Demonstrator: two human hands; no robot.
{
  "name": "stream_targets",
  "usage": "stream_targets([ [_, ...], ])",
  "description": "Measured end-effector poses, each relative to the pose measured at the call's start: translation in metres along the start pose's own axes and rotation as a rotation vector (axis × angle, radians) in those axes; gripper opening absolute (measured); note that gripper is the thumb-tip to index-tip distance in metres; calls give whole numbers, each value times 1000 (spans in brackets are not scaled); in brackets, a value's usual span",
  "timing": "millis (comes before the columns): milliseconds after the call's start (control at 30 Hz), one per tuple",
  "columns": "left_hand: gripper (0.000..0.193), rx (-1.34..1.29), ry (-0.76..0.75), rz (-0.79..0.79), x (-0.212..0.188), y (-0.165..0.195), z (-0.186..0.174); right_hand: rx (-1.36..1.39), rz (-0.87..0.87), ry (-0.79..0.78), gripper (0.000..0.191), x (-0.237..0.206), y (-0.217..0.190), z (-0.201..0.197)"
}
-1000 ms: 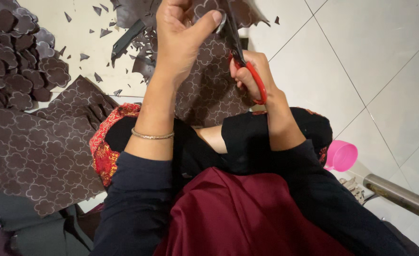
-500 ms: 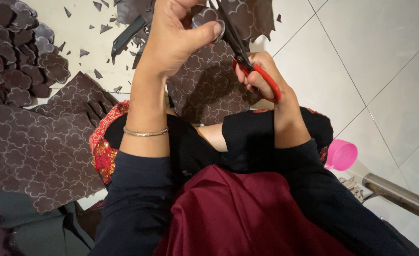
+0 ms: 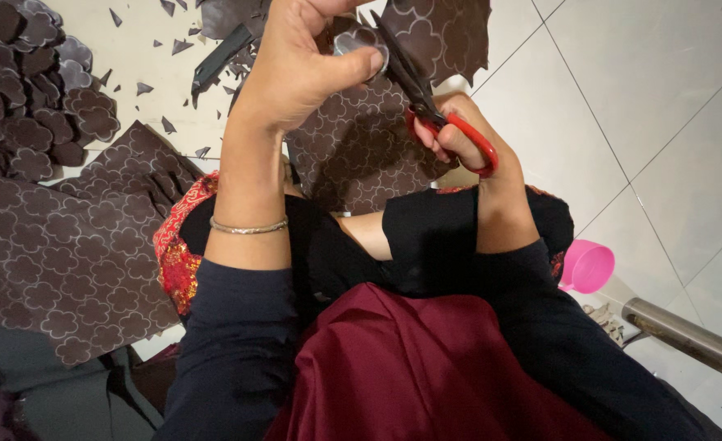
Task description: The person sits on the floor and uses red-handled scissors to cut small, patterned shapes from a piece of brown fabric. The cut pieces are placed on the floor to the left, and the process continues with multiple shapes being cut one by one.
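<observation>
Left hand [image 3: 295, 73] raised, thumb and fingers [image 3: 366, 62] pinched narrow on a small brown flower-patterned piece [image 3: 353, 38] at top edge of the dark brown patterned fabric sheet [image 3: 361, 147]. Piece sits right at the thumb tip, partly hidden by it. Thin metal bangle [image 3: 248, 228] on left wrist.

Right hand [image 3: 459, 135] closed through the red loops of the scissors [image 3: 426, 98], fingers wrapped round the handles, gripping. Scissors' long axis runs diagonal: handles low right in the hand, dark blades pointing up-left toward the left thumb, tips just beside the pinched piece, touching or nearly so. Blades slightly parted; exact gap hard to tell.

Fabric sheet hangs below and between both hands, drooping over the lap, more of it beyond the blades at top right.

Left of the left forearm: larger brown patterned sheet [image 3: 58, 261] flat on floor, pile of cut flower shapes [image 3: 26, 90] farther up-left, small offcuts [image 3: 173, 49] scattered on the white tile floor [image 3: 663, 122]. Right of right forearm: pink plastic cup [image 3: 587, 265], metal tube [image 3: 688, 339] near it.
</observation>
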State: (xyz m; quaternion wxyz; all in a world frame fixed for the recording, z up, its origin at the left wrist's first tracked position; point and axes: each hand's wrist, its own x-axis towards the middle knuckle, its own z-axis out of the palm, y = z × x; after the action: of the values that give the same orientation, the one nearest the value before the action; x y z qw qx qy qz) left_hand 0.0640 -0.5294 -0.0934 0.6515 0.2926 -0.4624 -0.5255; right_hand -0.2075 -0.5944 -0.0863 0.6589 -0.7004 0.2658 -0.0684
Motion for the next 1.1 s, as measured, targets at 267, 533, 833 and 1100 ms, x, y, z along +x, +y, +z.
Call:
stream_targets([
  [267,40,-20,23,-57,-1,-7,-2,-11,9,-48,88,4,1,2],
  [533,32,-36,197,6,-4,-24,6,50,13,114,89,8,22,20],
  [833,24,-31,373,184,1,-32,15,-48,-17,305,79,27,32,40],
  [1100,23,-16,283,65,-7,-13,-2,-94,86,192,84,20,22,38],
])
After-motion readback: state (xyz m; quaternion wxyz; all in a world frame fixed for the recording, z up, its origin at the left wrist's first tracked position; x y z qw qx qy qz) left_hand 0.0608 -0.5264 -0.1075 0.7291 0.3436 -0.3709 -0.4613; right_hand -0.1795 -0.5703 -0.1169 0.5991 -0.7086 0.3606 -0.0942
